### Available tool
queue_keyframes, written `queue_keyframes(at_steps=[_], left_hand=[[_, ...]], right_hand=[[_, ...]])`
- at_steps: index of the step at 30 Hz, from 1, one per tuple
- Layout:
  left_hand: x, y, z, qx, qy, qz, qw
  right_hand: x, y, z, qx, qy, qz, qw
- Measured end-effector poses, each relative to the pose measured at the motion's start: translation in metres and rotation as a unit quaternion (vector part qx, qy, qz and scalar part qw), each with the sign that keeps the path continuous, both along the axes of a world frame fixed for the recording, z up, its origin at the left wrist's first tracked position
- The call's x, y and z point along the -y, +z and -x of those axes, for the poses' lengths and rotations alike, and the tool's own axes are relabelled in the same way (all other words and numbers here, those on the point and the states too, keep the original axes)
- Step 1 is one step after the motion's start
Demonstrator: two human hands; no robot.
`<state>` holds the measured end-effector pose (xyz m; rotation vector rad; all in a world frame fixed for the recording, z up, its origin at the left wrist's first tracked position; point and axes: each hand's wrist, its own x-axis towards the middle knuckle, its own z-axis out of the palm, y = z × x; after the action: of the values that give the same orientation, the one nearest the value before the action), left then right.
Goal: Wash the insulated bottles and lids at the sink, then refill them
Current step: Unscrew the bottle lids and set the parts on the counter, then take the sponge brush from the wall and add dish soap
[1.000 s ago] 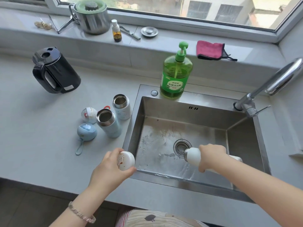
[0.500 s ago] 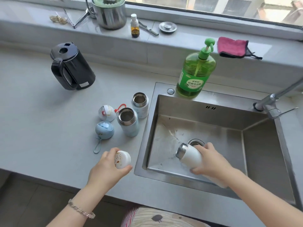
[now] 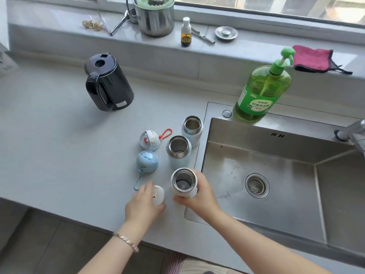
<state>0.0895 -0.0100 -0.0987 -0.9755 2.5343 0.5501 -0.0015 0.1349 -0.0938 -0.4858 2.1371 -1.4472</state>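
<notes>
head view: right grip (image 3: 199, 194) clamped round upright white bottle (image 3: 183, 182), left grip (image 3: 142, 205) clasps lid (image 3: 159, 194)

bright daylight from the window (image 3: 276, 4), soft shadows, curved wide-angle edges

blk kettle (image 3: 110, 84) | grn soap btl (image 3: 260, 91) | pink cloth (image 3: 312, 58) | blue lid (image 3: 147, 161)
</notes>
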Motion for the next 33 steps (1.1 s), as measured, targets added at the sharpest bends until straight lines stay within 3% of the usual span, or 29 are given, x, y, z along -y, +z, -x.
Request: queue_keyframes(at_steps=[5, 10, 13, 16, 20, 22, 26, 31, 33], left_hand=[[0.004, -0.019, 0.002, 0.016, -0.047, 0.043, 0.998], [0.010, -0.024, -0.010, 0.004, -0.064, 0.008, 0.998], [0.004, -0.001, -0.012, -0.127, -0.011, -0.025, 0.991], [-0.003, 0.047, 0.009, -0.313, 0.008, -0.013, 0.950], [-0.036, 0.110, 0.074, -0.404, -0.060, -0.070, 0.910], [-0.065, 0.133, 0.115, -0.385, -0.147, -0.087, 0.907], [-0.137, 0.173, 0.205, -0.199, -0.285, -0.108, 0.931], [-0.243, 0.240, 0.298, -0.140, -0.420, -0.069, 0.894], [-0.280, 0.275, 0.329, -0.155, -0.438, -0.036, 0.885]], right_hand=[[0.003, -0.004, -0.004, 0.016, 0.019, -0.036, 0.999], [-0.007, -0.004, 0.004, 0.059, 0.060, -0.122, 0.989], [-0.032, -0.001, 0.018, 0.031, 0.123, -0.215, 0.968], [-0.065, 0.004, 0.046, 0.031, 0.153, -0.295, 0.943], [-0.113, 0.030, 0.088, 0.074, 0.143, -0.383, 0.909], [-0.142, 0.054, 0.109, 0.061, 0.127, -0.417, 0.898], [-0.208, 0.123, 0.149, 0.012, 0.098, -0.455, 0.885], [-0.299, 0.231, 0.198, -0.044, 0.033, -0.488, 0.871], [-0.334, 0.275, 0.220, -0.084, 0.002, -0.485, 0.870]])
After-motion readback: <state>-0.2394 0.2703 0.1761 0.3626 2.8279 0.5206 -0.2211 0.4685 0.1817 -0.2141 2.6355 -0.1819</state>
